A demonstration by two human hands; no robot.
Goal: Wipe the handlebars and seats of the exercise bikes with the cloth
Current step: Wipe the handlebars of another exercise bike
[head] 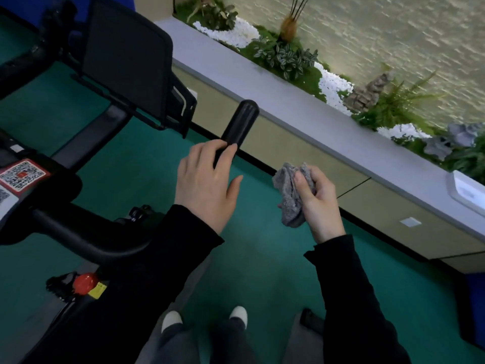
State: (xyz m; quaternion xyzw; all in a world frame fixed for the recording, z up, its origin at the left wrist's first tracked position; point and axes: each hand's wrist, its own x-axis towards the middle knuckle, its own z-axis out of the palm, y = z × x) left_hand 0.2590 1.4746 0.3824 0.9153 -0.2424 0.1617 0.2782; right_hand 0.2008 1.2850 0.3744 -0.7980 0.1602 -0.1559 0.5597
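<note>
A black exercise bike fills the left of the view. Its right handlebar grip (240, 122) points up and away, ending in a rounded tip. My left hand (207, 182) lies over the lower part of that grip, fingers fairly straight and resting on it, thumb out to the side. My right hand (316, 200) is apart from the bar, to its right, and grips a crumpled grey cloth (290, 195) that bunches out past my fingers. The bar's curved lower section (86, 232) runs left toward the stem. No seat is in view.
The bike's dark screen (126, 56) stands at upper left; a QR sticker (22, 176) and a red knob (85, 282) sit lower left. A grey-topped planter ledge (301, 111) with plants runs diagonally at right. Green floor (262, 271) lies below, with my shoes (237, 313).
</note>
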